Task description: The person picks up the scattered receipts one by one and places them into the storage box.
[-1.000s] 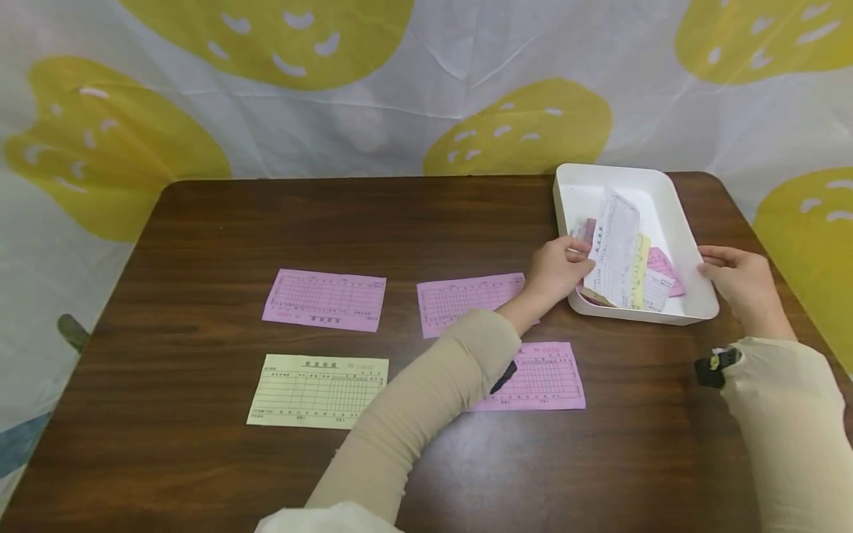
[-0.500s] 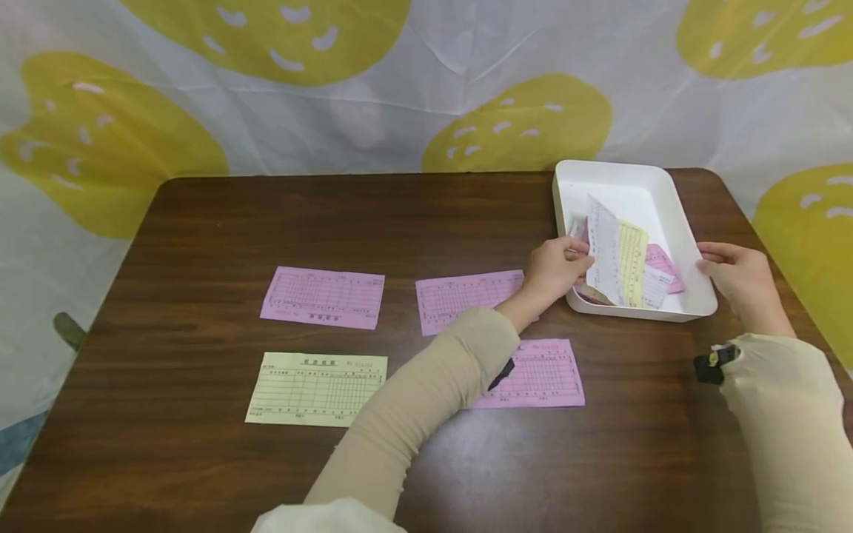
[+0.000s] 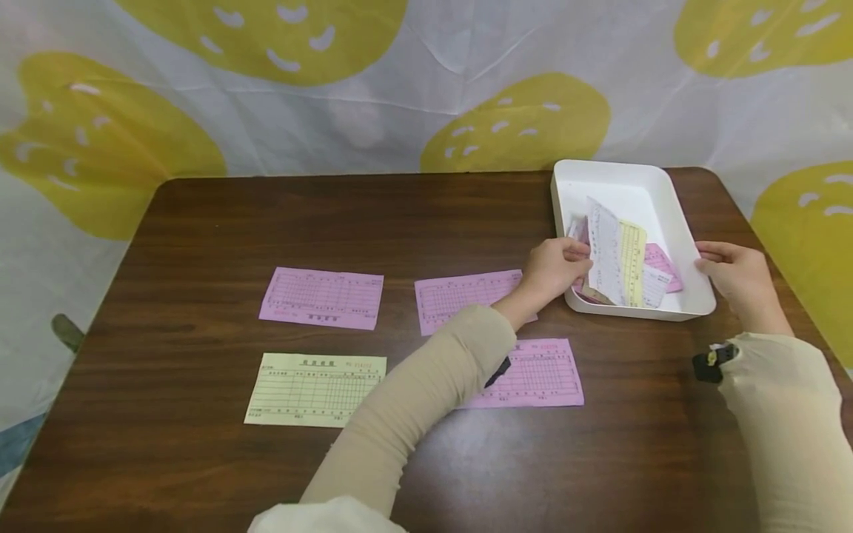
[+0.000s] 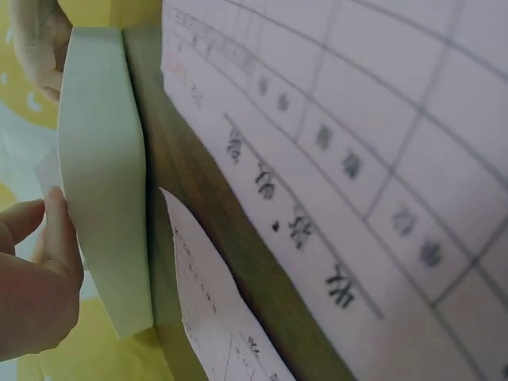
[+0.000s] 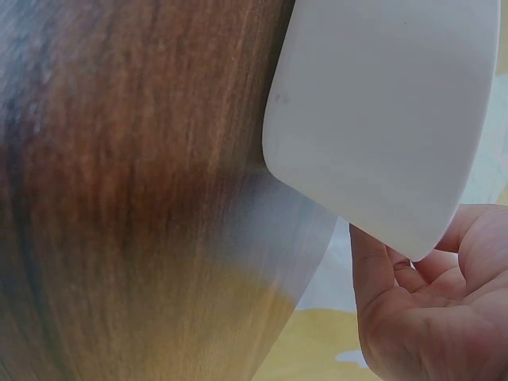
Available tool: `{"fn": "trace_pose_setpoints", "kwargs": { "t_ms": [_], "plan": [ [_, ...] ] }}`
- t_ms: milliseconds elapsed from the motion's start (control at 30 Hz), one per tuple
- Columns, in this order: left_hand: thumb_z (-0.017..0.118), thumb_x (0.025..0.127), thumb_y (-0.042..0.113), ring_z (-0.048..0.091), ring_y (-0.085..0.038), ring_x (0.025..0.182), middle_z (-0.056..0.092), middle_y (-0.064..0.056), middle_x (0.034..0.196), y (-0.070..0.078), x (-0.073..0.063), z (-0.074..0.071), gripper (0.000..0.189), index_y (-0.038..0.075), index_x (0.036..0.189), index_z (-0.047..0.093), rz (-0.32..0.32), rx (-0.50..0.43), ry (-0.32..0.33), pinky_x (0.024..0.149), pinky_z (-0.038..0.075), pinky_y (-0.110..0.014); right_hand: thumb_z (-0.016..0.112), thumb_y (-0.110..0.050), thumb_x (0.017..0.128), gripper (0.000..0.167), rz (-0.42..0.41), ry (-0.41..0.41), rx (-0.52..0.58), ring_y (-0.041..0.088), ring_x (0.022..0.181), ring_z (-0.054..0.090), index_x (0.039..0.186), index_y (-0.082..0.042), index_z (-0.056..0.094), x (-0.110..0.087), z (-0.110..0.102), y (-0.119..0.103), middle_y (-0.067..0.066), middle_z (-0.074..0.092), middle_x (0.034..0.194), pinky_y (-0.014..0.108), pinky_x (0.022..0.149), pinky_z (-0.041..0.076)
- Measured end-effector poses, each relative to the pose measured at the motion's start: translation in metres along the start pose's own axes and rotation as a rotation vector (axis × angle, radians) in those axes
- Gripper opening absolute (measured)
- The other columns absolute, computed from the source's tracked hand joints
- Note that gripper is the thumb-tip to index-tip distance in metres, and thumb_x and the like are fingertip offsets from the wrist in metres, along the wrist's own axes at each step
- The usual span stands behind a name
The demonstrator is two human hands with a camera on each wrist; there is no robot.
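Fingers [image 3: 577, 247] of the nearer left hand [image 3: 554, 269] pinch a white receipt slip [image 3: 605, 255] just rightward, its long axis front-to-back in the white tray [image 3: 646, 196]; the right hand [image 3: 741, 280] grips the tray's right side.

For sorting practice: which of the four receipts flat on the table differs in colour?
The near left receipt is pale yellow; the other three are pink.

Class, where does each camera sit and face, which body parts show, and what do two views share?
Head: worn on the head, facing forward and down at the table and white tray; left hand, right hand, sleeves visible.
Left wrist: worn there, facing printed slips and white tray; both hands visible.
Right wrist: worn there, facing table and white tray; right hand visible.
Head and right wrist share the table.
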State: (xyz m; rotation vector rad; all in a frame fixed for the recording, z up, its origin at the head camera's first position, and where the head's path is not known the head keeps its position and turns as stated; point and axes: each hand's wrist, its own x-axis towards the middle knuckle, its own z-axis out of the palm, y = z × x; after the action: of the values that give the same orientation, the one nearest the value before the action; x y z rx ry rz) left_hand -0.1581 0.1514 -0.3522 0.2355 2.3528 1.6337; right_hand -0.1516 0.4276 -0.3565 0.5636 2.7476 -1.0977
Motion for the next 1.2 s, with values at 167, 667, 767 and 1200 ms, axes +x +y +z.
{"fn": "trace_pose_setpoints", "kwargs": {
  "t_ms": [167,667,767,1200],
  "plan": [
    [0.065,0.090,0.014,0.067,-0.008,0.064,0.074,-0.005,0.098,-0.002,0.000,0.000,0.016,0.009,0.105,0.070,0.021,0.018,0.012,0.058,0.043,-0.004,0.047,-0.026,0.098,0.044,0.019,0.015,-0.002,-0.006,0.078,0.046,0.137,-0.008,0.050,0.001,0.001,0.001,-0.019,0.055,0.087,0.011,0.056,0.046],
    [0.062,0.091,0.006,0.066,-0.019,0.081,0.066,-0.018,0.110,-0.007,-0.020,-0.038,0.026,-0.002,0.115,0.062,-0.036,-0.160,-0.231,0.065,0.059,-0.021,0.045,-0.016,0.097,0.048,-0.038,0.006,0.011,-0.014,0.070,0.043,0.137,0.010,0.042,-0.006,0.003,-0.009,-0.035,0.042,0.069,0.004,0.058,0.044],
    [0.062,0.091,0.006,0.062,-0.014,0.076,0.067,-0.017,0.108,-0.013,-0.029,-0.050,0.027,-0.001,0.116,0.062,-0.043,-0.124,-0.300,0.063,0.057,-0.017,0.045,-0.017,0.097,0.048,-0.037,0.006,0.008,-0.014,0.070,0.043,0.137,0.011,0.042,-0.007,0.002,-0.009,-0.034,0.042,0.069,0.004,0.058,0.044],
    [0.060,0.091,0.008,0.062,-0.020,0.092,0.065,-0.017,0.112,-0.041,-0.064,-0.144,0.031,-0.001,0.121,0.060,-0.025,0.114,-0.340,0.076,0.059,-0.025,0.045,-0.018,0.098,0.047,-0.017,0.010,-0.026,-0.009,0.074,0.045,0.138,0.008,0.043,-0.007,0.003,-0.010,-0.017,0.052,0.085,0.005,0.058,0.044]
  ]
}}
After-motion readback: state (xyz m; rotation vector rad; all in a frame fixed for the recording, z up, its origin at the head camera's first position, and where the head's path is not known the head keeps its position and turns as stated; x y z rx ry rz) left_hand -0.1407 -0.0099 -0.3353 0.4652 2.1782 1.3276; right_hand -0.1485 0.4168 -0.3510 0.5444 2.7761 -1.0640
